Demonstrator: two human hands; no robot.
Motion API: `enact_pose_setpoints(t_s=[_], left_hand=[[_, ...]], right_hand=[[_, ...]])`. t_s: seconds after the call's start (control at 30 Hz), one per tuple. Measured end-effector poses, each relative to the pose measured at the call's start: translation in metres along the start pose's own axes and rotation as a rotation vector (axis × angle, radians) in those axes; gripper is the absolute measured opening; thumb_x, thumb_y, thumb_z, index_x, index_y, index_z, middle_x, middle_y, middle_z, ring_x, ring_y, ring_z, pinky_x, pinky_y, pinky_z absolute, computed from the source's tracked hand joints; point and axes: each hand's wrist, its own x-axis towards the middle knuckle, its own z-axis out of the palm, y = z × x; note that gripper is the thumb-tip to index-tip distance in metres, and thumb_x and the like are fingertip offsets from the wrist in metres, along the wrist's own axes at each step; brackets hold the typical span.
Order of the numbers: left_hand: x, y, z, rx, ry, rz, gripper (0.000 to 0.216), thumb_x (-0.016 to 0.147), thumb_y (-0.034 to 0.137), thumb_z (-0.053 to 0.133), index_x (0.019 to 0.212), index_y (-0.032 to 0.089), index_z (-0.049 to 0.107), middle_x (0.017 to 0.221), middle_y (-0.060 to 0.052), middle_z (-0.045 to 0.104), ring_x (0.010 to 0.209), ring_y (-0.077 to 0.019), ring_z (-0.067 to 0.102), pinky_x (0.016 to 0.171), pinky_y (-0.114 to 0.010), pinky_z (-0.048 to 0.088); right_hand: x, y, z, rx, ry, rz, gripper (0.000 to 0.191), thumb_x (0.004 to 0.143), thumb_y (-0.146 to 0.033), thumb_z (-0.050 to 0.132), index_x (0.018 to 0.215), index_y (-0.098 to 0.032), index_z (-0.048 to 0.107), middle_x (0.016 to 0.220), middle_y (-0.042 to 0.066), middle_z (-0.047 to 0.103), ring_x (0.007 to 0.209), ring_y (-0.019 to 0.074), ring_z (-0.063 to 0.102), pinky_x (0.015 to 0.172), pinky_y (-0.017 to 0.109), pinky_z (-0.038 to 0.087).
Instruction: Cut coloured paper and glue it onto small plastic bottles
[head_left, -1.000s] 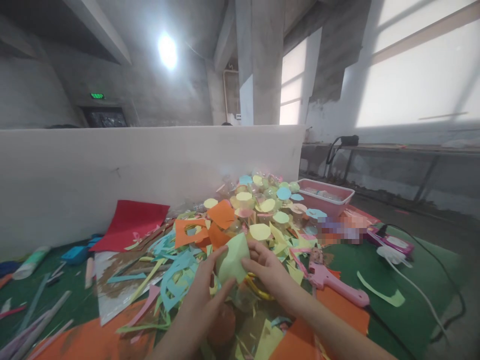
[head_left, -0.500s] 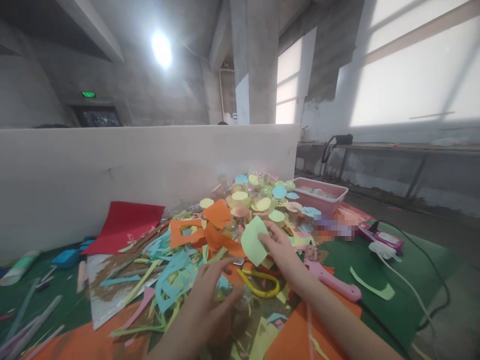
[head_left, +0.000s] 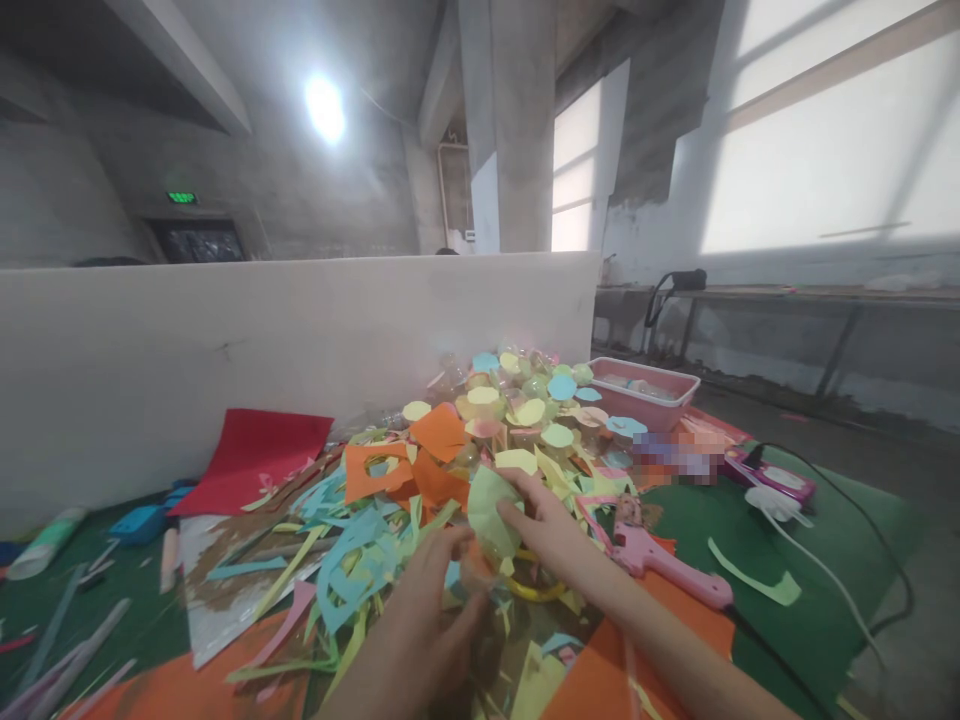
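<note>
Grip of the right hand [head_left: 534, 515] is closed to a pinch, thumb and fingers on the right edge of a pale green paper piece [head_left: 491, 512], lower centre of the frame. Held by the edge, probably, to keep most of its face uncovered. It lies left of those fingertips and above the half-curled left hand [head_left: 429, 600]; whether that one holds anything, I cannot tell. A pink glue gun [head_left: 675, 570] rests lower right, perhaps for easy right-hand reach.

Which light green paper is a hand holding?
The wide piece pinched in the right hand. A curved strip lies on the green table, and a round disc sits farther back, unheld.
</note>
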Motion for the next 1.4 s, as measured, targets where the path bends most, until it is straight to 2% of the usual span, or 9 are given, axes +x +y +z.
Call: enact_pose_setpoints(t_s=[0.1,0.4,0.47,0.67,0.77,0.9,1.03,1.2,1.4], left_hand=[[0.003,0.007,-0.002,-0.206,0.077,-0.099,0.035,0.080,0.027,0.056,0.115,0.024,0.052,0.111,-0.007,0.065,0.104,-0.0243,0.064,0.093,-0.043,0.051],[0.009,-0.003,-0.005,-0.443,0.202,-0.211,0.046,0.078,0.044,0.064,0.116,0.024,0.047,0.123,-0.011,0.060,0.111,-0.0263,0.063,0.094,-0.043,0.051],[0.011,-0.001,-0.010,-0.461,0.226,-0.241,0.050,0.077,0.048,0.065,0.116,0.024,0.045,0.126,-0.010,0.058,0.114,-0.0260,0.061,0.095,-0.041,0.051],[0.017,0.004,-0.019,-0.518,0.268,-0.334,0.067,0.067,0.057,0.070,0.119,0.025,0.043,0.125,-0.011,0.060,0.112,-0.0265,0.062,0.093,-0.039,0.051],[0.018,0.001,-0.018,-0.532,0.279,-0.348,0.070,0.065,0.057,0.072,0.121,0.024,0.044,0.124,-0.011,0.061,0.111,-0.0268,0.063,0.093,-0.038,0.052],[0.017,-0.008,-0.015,-0.531,0.264,-0.314,0.065,0.070,0.053,0.072,0.123,0.025,0.045,0.123,-0.010,0.062,0.112,-0.0268,0.064,0.091,-0.038,0.053],[0.016,-0.012,-0.012,-0.527,0.250,-0.302,0.062,0.073,0.051,0.071,0.123,0.025,0.047,0.124,-0.010,0.062,0.110,-0.0263,0.065,0.093,-0.038,0.053],[0.015,-0.008,-0.007,-0.504,0.255,-0.324,0.060,0.073,0.051,0.071,0.120,0.023,0.048,0.125,-0.009,0.060,0.109,-0.0242,0.065,0.089,-0.035,0.056],[0.013,-0.007,-0.012,-0.530,0.196,-0.373,0.064,0.072,0.055,0.071,0.123,0.024,0.049,0.126,-0.010,0.064,0.115,-0.0272,0.063,0.094,-0.037,0.055]], right_hand=[[0.002,0.000,0.001,0.145,-0.037,-0.048,0.040,0.081,-0.034,0.055,0.118,-0.021,0.059,0.114,0.006,0.065,0.096,0.0220,0.061,0.080,0.033,0.050],[0.007,-0.002,-0.008,0.270,-0.030,0.058,0.053,0.075,-0.025,0.055,0.128,-0.025,0.057,0.121,0.004,0.065,0.111,0.0223,0.059,0.096,0.037,0.045],[0.008,-0.001,-0.011,0.174,-0.032,0.076,0.053,0.076,-0.019,0.050,0.127,-0.025,0.059,0.117,0.003,0.066,0.109,0.0210,0.059,0.095,0.035,0.045],[0.009,0.012,-0.014,-0.152,0.006,0.011,0.052,0.084,-0.020,0.048,0.135,-0.028,0.051,0.098,0.002,0.064,0.065,0.0146,0.057,0.065,0.029,0.047],[0.011,0.012,-0.015,-0.158,0.011,-0.033,0.043,0.086,-0.021,0.050,0.128,-0.026,0.056,0.105,0.004,0.064,0.076,0.0157,0.059,0.071,0.028,0.046],[0.012,0.005,-0.023,-0.165,-0.124,-0.016,0.024,0.089,-0.027,0.049,0.104,-0.020,0.066,0.092,0.003,0.068,0.078,0.0176,0.061,0.069,0.028,0.046],[0.008,0.004,-0.032,-0.517,-0.200,-0.014,0.024,0.090,-0.023,0.049,0.105,-0.020,0.067,0.099,0.005,0.070,0.087,0.0205,0.063,0.072,0.029,0.045],[0.004,0.006,-0.030,-1.114,-0.066,-0.065,0.031,0.086,-0.015,0.058,0.116,-0.019,0.061,0.117,0.013,0.062,0.095,0.0261,0.063,0.070,0.032,0.046],[-0.007,-0.016,-0.029,-1.008,0.091,-0.195,0.014,0.095,-0.021,0.050,0.093,-0.020,0.065,0.093,0.005,0.067,0.082,0.0187,0.064,0.065,0.027,0.043]])
